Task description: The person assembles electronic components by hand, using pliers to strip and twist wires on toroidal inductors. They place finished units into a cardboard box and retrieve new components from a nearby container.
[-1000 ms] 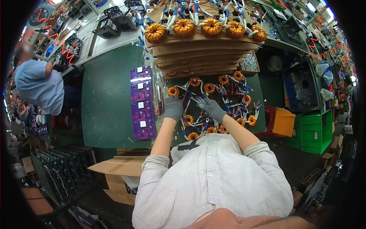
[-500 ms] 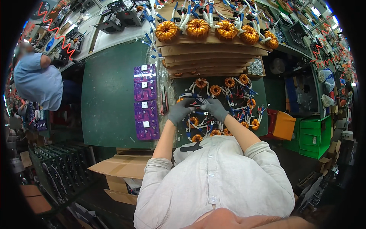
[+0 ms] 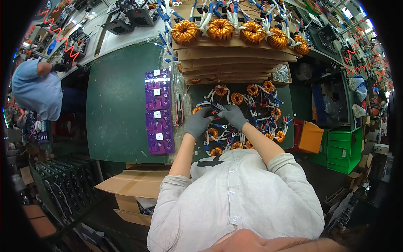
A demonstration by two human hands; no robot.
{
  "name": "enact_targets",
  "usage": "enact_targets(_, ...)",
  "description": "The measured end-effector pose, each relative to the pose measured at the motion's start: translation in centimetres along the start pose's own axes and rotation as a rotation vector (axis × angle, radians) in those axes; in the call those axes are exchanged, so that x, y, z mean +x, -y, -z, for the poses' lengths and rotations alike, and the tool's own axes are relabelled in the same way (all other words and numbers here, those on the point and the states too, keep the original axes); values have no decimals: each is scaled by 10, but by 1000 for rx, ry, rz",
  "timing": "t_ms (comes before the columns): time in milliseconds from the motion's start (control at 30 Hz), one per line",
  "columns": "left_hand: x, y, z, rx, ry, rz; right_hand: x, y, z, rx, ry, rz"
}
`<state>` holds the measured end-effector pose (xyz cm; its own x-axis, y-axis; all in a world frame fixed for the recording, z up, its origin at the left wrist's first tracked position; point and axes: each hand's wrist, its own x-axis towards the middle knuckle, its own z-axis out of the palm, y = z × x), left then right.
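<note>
Both gloved hands' fingers pinch a white lead (image 3: 219, 108) (coils crowd around).

Bright, even overhead light, soft shadows, sharp centre (heavy fisheye bending, black rim).

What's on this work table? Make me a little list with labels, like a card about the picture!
Place: green work table
Left hand: grey glove, pinching white wires with the other hand
Right hand: grey glove, touching the same wires
Under the hands: copper coils with blue and white wires
Beside them: purple circuit boards in a row
At the back: stacked cardboard sheets with bigger coils on top
Far left: another person in blue
</note>
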<state>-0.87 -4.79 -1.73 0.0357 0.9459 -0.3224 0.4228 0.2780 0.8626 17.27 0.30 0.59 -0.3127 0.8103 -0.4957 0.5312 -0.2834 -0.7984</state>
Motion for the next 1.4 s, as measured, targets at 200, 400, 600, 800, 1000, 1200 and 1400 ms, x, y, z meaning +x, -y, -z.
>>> enact_targets(200,-2,-7,3,-69,-52,24,7,-2,2,272,76,57)
enact_targets(400,-4,-1,1,-122,-39,2,17,-13,10,204,107,28)
enact_targets(600,-4,0,6,6,-33,-21,30,-22,-9,64,86,52)
enact_targets(800,-6,-27,20,436,52,126,19,-12,-7,-167,81,78)
enact_targets(1000,-7,-23,2,695,-106,19,18,-16,-23,-294,-10,215)
enact_targets(1200,-12,-26,2,715,-123,-54,22,-22,-34,-133,-51,121)
enact_targets(1400,-17,-1,14,-172,44,33,33,-25,-42,-193,-120,55)
